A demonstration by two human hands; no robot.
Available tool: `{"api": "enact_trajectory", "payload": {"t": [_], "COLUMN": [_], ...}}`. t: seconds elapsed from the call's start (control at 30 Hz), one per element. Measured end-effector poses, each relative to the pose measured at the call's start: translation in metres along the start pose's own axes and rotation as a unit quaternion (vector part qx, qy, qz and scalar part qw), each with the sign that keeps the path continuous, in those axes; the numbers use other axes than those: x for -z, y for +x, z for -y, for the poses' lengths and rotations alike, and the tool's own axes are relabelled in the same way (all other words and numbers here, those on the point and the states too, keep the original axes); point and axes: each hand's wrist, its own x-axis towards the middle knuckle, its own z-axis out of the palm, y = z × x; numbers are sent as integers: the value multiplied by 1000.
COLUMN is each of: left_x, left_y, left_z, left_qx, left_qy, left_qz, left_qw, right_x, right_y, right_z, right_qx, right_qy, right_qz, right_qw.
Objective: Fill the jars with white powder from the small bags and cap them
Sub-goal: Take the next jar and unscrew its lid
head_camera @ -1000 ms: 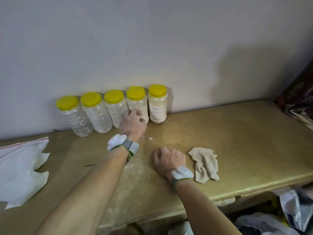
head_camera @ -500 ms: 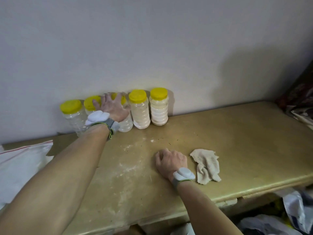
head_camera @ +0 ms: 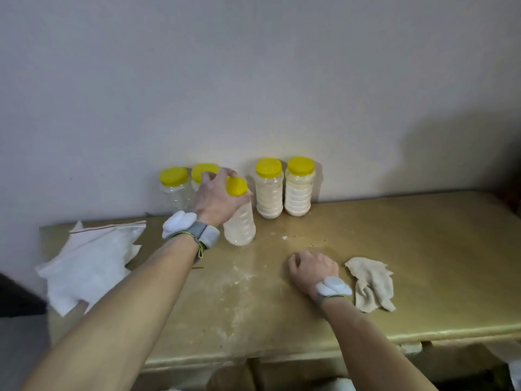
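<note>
Left hand [head_camera: 217,198] gripped the capped jar [head_camera: 239,224] round its neck, fingers wrapped just under the yellow lid [head_camera: 236,186]; jar slightly tilted, out in front of the row, looked nearly empty; couldn't tell if its base touched the table [head_camera: 408,249]. Two filled jars [head_camera: 269,193] stood to its right against the wall; two empty jars [head_camera: 174,187] behind the hand. Right hand [head_camera: 311,270] rested on the table, fingers curled, holding nothing; cloth [head_camera: 370,283] just beside it. Powder bags [head_camera: 90,258] lay at the table's left end.
</note>
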Motion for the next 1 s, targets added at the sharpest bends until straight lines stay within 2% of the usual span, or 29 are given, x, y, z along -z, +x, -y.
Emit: {"api": "enact_trajectory", "payload": {"t": [0.2,0.27,0.33,0.4,0.47,0.57,0.73,0.83,0.9,0.93,1.0], "left_x": [21,23,24,23,26,25,18,13,15,18,22], "left_y": [-53,-69,-80,-88,-99,-112,-139,-146,-149,-151,-156], "left_z": [23,30,33,32,33,33,49,65,71,73,77], "left_qx": [17,17,22,47,83,137,213,209,199,186,137], "left_qy": [-38,-57,-99,-148,-199,-252,-337,-321,-265,-219,-97], "left_qz": [34,50,54,53,34,-2,15,45,44,42,48], "left_qw": [999,997,993,986,976,958,917,923,942,957,985], "right_x": [8,14,19,20,15,6,0,-4,-5,-4,4], "right_y": [-19,-30,-44,-63,-85,-106,-123,-123,-117,-113,-107], "right_z": [11,20,32,45,61,73,92,94,89,85,83], "right_qx": [-34,-20,27,73,107,116,123,140,155,135,59], "right_qy": [-16,-11,41,142,222,278,249,226,198,220,342], "right_qz": [88,126,154,172,155,106,107,127,147,151,143], "right_qw": [995,992,987,972,957,948,955,955,957,954,927]}}
